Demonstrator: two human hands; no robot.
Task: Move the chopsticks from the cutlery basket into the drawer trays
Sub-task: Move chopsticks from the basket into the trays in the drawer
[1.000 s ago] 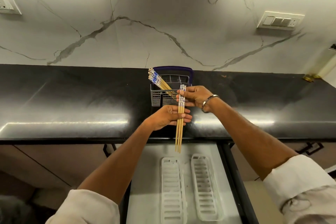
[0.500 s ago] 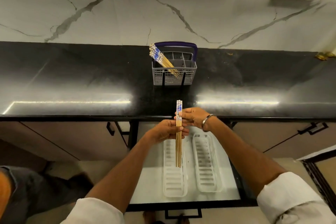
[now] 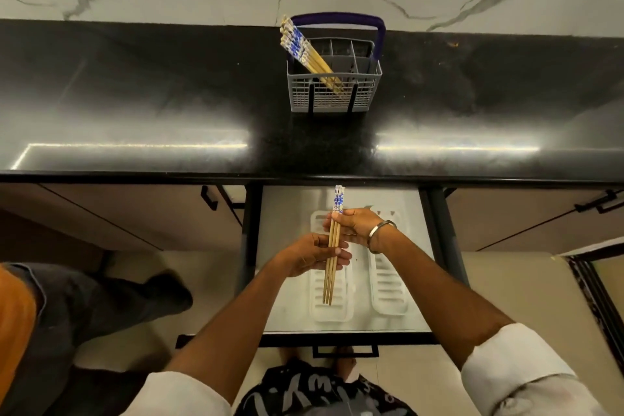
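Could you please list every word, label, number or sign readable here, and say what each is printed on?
No legible text anywhere.
Wooden chopsticks with blue-and-white patterned tops, held in both hands: dark marks below the pattern, too small to read.
Black garment with pale grey lettering-like shapes at the bottom edge: not readable as words.
Grey plastic cutlery basket: no label visible.

Both forearms are bare, each ending in a white sleeve pushed up toward the elbow: the left white sleeve [image 3: 182,393] sits at about 7 o'clock in the view, the right white sleeve [image 3: 520,371] at about 4 o'clock, its cloth faintly creased. A plain silver metal bangle [image 3: 380,233] circles the wrist behind the right hand [image 3: 354,224]. The left hand [image 3: 310,255] wears nothing that can be made out. At 6 o'clock, a black garment with grey lettering-like print [image 3: 320,395] covers the lower body.
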